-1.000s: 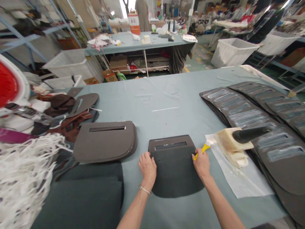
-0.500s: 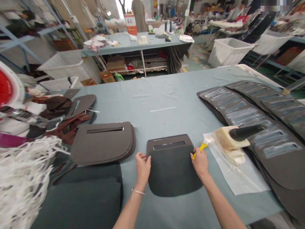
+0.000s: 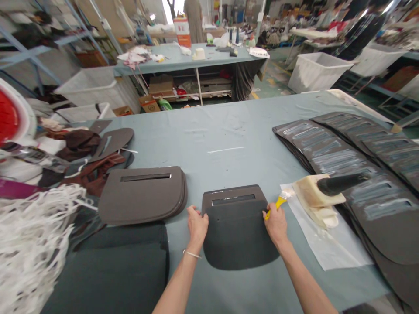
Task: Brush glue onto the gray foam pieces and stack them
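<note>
A dark green-black panel with a rounded lower edge lies over a brown-grey slotted panel, whose top strip and slot stay visible. My left hand is closed at the dark panel's left edge, its thumb and curled fingers gripping that edge. My right hand is closed around the handle of a yellow paintbrush, its fingertips against the panel's right edge. The pale bristles point away to the upper right, near a cream, glue-smeared container with a black cylinder lying across it.
Brown-grey slotted panels are stacked to the left, above dark green-black panels. White strips pile at far left. On the right, overlapping panels with whitish smears lie beside a white plastic sheet. Behind are another table and white bins.
The view has shifted slightly. My hands keep their places at the panel's two sides, and the paintbrush stays in my right hand.
</note>
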`<state>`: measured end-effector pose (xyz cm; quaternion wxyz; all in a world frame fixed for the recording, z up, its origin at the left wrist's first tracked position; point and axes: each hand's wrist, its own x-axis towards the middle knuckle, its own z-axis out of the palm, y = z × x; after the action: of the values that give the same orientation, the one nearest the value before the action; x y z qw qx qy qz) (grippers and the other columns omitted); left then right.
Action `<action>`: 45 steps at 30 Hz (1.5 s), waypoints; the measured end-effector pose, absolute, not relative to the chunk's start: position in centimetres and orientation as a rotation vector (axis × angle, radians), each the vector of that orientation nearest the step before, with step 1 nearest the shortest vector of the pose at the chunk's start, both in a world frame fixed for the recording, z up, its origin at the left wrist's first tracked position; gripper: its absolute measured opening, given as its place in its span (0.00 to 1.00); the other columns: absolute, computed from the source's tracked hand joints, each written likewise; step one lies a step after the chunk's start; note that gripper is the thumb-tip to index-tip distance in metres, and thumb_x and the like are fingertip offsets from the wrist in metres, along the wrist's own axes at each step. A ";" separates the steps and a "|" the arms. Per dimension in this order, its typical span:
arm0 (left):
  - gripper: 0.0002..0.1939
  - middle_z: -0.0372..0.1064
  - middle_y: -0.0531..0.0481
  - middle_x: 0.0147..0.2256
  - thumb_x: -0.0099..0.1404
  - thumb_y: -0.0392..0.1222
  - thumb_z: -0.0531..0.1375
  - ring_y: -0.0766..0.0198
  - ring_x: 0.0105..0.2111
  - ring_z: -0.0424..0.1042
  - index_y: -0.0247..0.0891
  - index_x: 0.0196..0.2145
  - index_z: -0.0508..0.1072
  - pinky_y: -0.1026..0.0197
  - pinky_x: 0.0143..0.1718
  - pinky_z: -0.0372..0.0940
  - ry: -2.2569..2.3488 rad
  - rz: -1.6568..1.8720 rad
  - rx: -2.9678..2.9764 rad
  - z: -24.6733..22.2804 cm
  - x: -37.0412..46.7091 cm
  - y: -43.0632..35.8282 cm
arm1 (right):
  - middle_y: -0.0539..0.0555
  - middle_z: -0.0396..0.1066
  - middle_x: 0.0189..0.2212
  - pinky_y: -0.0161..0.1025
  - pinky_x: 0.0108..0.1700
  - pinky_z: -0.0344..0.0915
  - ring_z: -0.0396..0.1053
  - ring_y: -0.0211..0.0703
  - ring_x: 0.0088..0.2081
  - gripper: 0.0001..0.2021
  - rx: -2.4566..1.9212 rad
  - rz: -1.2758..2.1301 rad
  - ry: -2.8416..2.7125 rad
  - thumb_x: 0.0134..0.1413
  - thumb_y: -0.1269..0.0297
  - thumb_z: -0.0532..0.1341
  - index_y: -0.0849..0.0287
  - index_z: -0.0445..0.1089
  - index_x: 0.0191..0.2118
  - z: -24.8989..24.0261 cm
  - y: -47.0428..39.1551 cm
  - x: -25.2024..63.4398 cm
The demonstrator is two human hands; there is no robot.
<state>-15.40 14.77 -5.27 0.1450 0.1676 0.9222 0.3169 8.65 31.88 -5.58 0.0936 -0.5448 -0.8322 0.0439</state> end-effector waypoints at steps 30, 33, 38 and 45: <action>0.11 0.63 0.44 0.43 0.63 0.38 0.52 0.57 0.46 0.64 0.39 0.44 0.63 0.49 0.49 0.60 2.870 1.231 0.942 2.5 -17.7 9.0 | 0.60 0.69 0.35 0.42 0.35 0.60 0.67 0.50 0.34 0.23 -1.294 0.291 -2.350 0.60 0.47 0.46 0.58 0.66 0.47 1.8 30.2 4.0; 0.13 0.63 0.41 0.47 0.63 0.39 0.53 0.53 0.51 0.62 0.39 0.46 0.64 0.47 0.51 0.58 3.069 1.173 0.869 4.0 -22.4 4.8 | 0.59 0.70 0.38 0.41 0.36 0.62 0.68 0.48 0.36 0.23 -1.029 0.630 -2.269 0.58 0.45 0.47 0.56 0.68 0.45 5.7 27.1 -2.6; 0.22 0.60 0.39 0.53 0.61 0.45 0.57 0.48 0.54 0.59 0.40 0.52 0.63 0.42 0.54 0.54 3.170 0.845 0.971 4.0 -28.8 -1.6 | 0.52 0.69 0.25 0.35 0.26 0.61 0.64 0.39 0.23 0.22 -0.799 1.253 -2.040 0.51 0.45 0.57 0.60 0.69 0.41 11.1 18.0 -17.1; 0.14 0.66 0.44 0.44 0.60 0.37 0.56 0.54 0.45 0.63 0.42 0.44 0.70 0.47 0.49 0.60 3.078 0.785 1.113 3.3 -31.5 -4.6 | 0.46 0.66 0.19 0.31 0.23 0.59 0.63 0.35 0.19 0.11 -0.422 1.678 -2.192 0.49 0.57 0.58 0.58 0.71 0.34 10.3 4.8 -35.8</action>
<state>-31.48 -4.59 3.26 -0.1119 0.3285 0.9088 0.2317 -35.81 4.82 10.31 0.1737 -0.1488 -0.7731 0.5916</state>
